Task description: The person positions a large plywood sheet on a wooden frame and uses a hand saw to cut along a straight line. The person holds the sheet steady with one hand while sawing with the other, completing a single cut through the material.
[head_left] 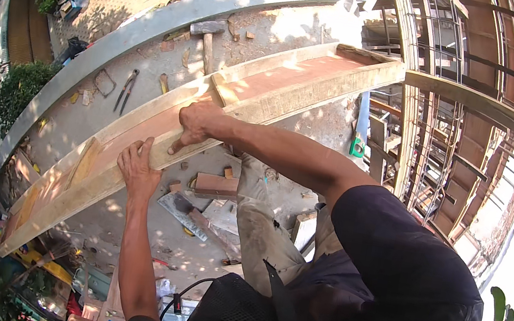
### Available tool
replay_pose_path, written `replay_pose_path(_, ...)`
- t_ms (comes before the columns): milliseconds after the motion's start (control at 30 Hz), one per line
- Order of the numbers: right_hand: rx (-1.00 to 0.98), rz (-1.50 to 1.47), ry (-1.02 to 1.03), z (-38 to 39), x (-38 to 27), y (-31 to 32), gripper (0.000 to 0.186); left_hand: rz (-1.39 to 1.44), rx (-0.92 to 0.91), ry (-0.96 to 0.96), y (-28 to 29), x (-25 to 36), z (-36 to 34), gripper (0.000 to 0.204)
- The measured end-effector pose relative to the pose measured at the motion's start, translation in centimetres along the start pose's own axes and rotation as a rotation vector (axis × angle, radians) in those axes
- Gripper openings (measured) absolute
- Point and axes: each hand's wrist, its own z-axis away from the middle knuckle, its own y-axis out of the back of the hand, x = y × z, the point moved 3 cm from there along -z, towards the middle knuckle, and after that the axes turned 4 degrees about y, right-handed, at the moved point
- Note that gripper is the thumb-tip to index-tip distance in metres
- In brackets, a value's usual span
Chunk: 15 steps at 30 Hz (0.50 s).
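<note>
A long wooden trough (285,69), made of pale side boards and a reddish plywood bottom, slants across in front of me. My left hand (140,169) hooks its fingers over the near side board, its palm against the outer face. Farther right, my right hand (200,126) is closed round the same board's top edge, thumb pointing down. Just beyond it a short wood block (224,90) lies across the trough. Another wood strip (85,161) sits inside toward the left end. A hammer (208,38) with a metal head lies past the far board.
Pincers (125,91) lie on the concrete beyond the trough, inside a curved grey kerb (115,37). A handsaw with a green handle (358,143) is at the right, near tied steel bars (407,104). Wood offcuts (216,184) and tools litter the ground by my legs.
</note>
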Motion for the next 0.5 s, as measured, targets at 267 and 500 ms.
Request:
replay_pose_path(267,0.512,0.149,0.206,6.0,10.6,3.3,0.095,0.035,-0.096,0.036,0.5,11.3,-6.4,0.094)
replay_pose_path(500,0.955,0.314,-0.042,30.2,33.7,11.3,0.074,-0.035,-0.086,0.069,-0.9,23.8,-4.6,0.098)
